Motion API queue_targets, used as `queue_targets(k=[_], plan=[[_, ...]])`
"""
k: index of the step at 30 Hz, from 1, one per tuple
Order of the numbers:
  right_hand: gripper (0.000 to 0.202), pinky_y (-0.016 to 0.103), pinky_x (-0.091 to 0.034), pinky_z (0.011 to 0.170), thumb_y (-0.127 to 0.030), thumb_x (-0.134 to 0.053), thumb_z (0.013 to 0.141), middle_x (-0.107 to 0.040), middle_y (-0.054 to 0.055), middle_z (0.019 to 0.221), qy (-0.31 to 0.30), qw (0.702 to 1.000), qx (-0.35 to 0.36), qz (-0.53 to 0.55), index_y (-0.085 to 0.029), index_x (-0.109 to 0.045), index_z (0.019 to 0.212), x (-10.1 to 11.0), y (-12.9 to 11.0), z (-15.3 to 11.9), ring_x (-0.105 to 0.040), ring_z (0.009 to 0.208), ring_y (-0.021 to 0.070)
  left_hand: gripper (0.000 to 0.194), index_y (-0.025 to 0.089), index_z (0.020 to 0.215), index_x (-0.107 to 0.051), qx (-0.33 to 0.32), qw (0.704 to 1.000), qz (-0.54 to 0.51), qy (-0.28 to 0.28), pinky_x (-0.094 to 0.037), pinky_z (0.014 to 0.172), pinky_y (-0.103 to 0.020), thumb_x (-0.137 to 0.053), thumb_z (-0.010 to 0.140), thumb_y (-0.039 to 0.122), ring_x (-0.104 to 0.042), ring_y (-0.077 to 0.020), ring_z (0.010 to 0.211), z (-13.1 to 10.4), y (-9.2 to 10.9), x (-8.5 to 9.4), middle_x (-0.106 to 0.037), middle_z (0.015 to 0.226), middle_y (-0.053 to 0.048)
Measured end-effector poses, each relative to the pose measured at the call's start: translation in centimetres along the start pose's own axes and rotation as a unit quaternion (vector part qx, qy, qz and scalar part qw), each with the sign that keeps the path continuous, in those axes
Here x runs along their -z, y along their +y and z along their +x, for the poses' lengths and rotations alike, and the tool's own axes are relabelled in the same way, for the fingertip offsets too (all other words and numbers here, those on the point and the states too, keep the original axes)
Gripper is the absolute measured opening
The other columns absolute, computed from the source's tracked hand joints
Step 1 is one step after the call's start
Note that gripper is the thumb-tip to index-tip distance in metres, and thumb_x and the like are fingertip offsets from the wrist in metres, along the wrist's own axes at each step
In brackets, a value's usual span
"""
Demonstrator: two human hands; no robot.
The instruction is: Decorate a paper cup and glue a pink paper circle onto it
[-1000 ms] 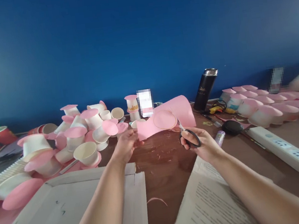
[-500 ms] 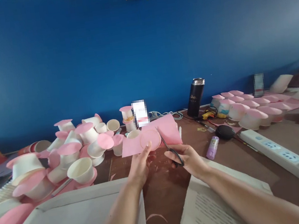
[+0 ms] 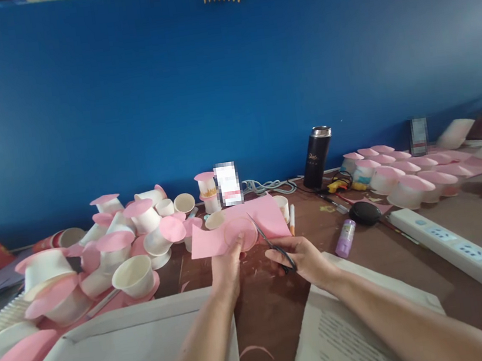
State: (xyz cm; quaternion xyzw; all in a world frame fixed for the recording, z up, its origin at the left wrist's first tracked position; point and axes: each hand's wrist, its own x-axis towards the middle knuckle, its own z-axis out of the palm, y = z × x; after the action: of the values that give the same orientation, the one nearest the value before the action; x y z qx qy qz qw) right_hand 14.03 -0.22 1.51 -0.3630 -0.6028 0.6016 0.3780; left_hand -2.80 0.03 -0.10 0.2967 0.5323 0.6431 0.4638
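Note:
My left hand (image 3: 228, 265) pinches the lower edge of a pink paper sheet (image 3: 209, 241), thumb on top, near a circle outlined on it. To its right, my right hand (image 3: 302, 258) is closed round the black handles of a pair of scissors (image 3: 280, 250). The blades point up and to the left, lying at the right side of the outlined circle. Part of the sheet extends right behind the blades. My left fingers under the paper are mostly hidden.
Paper cups with pink discs (image 3: 139, 214) crowd the left; more (image 3: 411, 188) stand at the right. A black bottle (image 3: 317, 158), purple tube (image 3: 345, 238), black mouse-like object (image 3: 364, 212) and power strip (image 3: 444, 236) lie right. White board (image 3: 156, 345) and printed paper (image 3: 345, 332) are in front.
The pink sheet has turned and shifted slightly left and down with my left hand. The scissors remain at the circle's right side. The whole view has shifted slightly.

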Motion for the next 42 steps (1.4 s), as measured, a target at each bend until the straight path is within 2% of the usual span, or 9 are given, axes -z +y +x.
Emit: queue_targets(k=[4,10,16,20,26,30,33,37,42], plan=[[0.033,0.022,-0.035,0.050,-0.044,-0.066,0.078,-0.057,0.000,0.060,-0.004,1.000,0.001,-0.005,-0.013,-0.061,0.071,0.2,0.0,-0.1,-0.050,0.050,0.0082,0.050,0.014,0.100,-0.064,-0.039,0.999,0.011,-0.013,-0.046,0.065,-0.028,-0.075,0.063,0.045,-0.059,-0.0161,0.076,0.2,-0.1,0.2,-0.065,0.098,-0.008],[0.032,0.022,-0.035,0.049,-0.044,-0.066,0.078,-0.056,0.000,0.060,-0.007,1.000,0.006,-0.012,-0.013,-0.062,0.073,0.3,-0.2,-0.2,-0.048,0.049,0.0076,0.047,0.013,0.095,-0.065,-0.048,0.998,0.031,-0.007,-0.045,0.064,-0.029,-0.075,0.062,0.045,-0.056,-0.0142,0.066,0.6,-0.4,0.4,-0.065,0.085,-0.007],[0.045,0.022,-0.036,0.048,-0.042,-0.068,0.077,-0.054,-0.004,0.060,-0.017,0.999,0.027,-0.021,-0.016,-0.061,0.113,0.1,-0.2,-0.1,-0.046,0.049,0.0080,0.046,0.012,0.089,-0.063,-0.041,0.999,0.034,0.001,-0.043,0.060,-0.028,-0.075,0.060,0.046,-0.051,-0.0111,0.056,0.7,-0.2,0.3,-0.062,0.073,-0.003],[0.050,0.022,-0.034,0.047,-0.042,-0.068,0.077,-0.053,-0.004,0.059,-0.022,0.998,0.039,-0.032,-0.014,-0.059,0.118,0.1,0.1,-0.1,-0.045,0.048,0.0080,0.037,0.014,0.076,-0.062,-0.039,0.997,0.059,0.011,-0.041,0.058,-0.027,-0.075,0.061,0.046,-0.050,-0.0120,0.054,0.6,0.0,0.4,-0.058,0.062,-0.001],[0.061,0.023,-0.040,0.046,-0.045,-0.068,0.076,-0.056,-0.003,0.061,-0.017,1.000,0.019,-0.017,-0.019,-0.051,0.129,-0.1,0.0,-0.5,-0.049,0.050,0.0101,0.033,0.019,0.083,-0.065,-0.086,0.996,0.023,0.028,-0.045,0.065,-0.028,-0.080,0.056,0.030,-0.060,-0.0212,0.078,0.0,1.7,0.3,-0.064,0.071,-0.004],[0.067,0.025,-0.043,0.046,-0.045,-0.067,0.077,-0.060,-0.002,0.063,-0.029,0.998,0.011,-0.052,-0.020,-0.043,0.135,-0.2,-0.5,-0.9,-0.055,0.050,0.0126,0.029,0.020,0.083,-0.067,-0.073,0.997,0.016,0.022,-0.047,0.069,-0.028,-0.080,0.057,0.027,-0.061,-0.0237,0.086,-0.4,2.6,0.1,-0.065,0.070,-0.004],[0.065,0.025,-0.045,0.047,-0.045,-0.065,0.079,-0.061,-0.002,0.063,-0.033,0.997,0.009,-0.066,-0.021,-0.043,0.135,-0.2,-0.9,-1.1,-0.055,0.048,0.0119,0.022,0.018,0.074,-0.069,-0.059,0.997,0.047,0.007,-0.046,0.071,-0.029,-0.079,0.059,0.029,-0.062,-0.0243,0.085,-0.3,2.7,0.3,-0.065,0.066,-0.005],[0.059,0.023,-0.044,0.043,-0.047,-0.066,0.077,-0.061,-0.001,0.063,-0.025,0.998,0.001,-0.051,-0.017,-0.052,0.125,-0.2,-1.5,-1.0,-0.054,0.047,0.0108,0.029,0.015,0.077,-0.069,-0.072,0.994,0.084,0.003,-0.046,0.070,-0.030,-0.078,0.060,0.037,-0.061,-0.0220,0.080,-0.2,2.2,0.5,-0.066,0.072,-0.006],[0.052,0.024,-0.043,0.046,-0.051,-0.068,0.072,-0.060,-0.001,0.062,-0.016,0.999,-0.015,-0.036,-0.012,-0.062,0.106,-0.2,-2.2,-1.0,-0.054,0.049,0.0107,0.042,0.014,0.089,-0.066,-0.028,0.998,0.000,-0.054,-0.043,0.054,-0.025,-0.079,0.058,0.039,-0.055,-0.0132,0.062,-0.1,1.5,0.4,-0.065,0.078,-0.003]])
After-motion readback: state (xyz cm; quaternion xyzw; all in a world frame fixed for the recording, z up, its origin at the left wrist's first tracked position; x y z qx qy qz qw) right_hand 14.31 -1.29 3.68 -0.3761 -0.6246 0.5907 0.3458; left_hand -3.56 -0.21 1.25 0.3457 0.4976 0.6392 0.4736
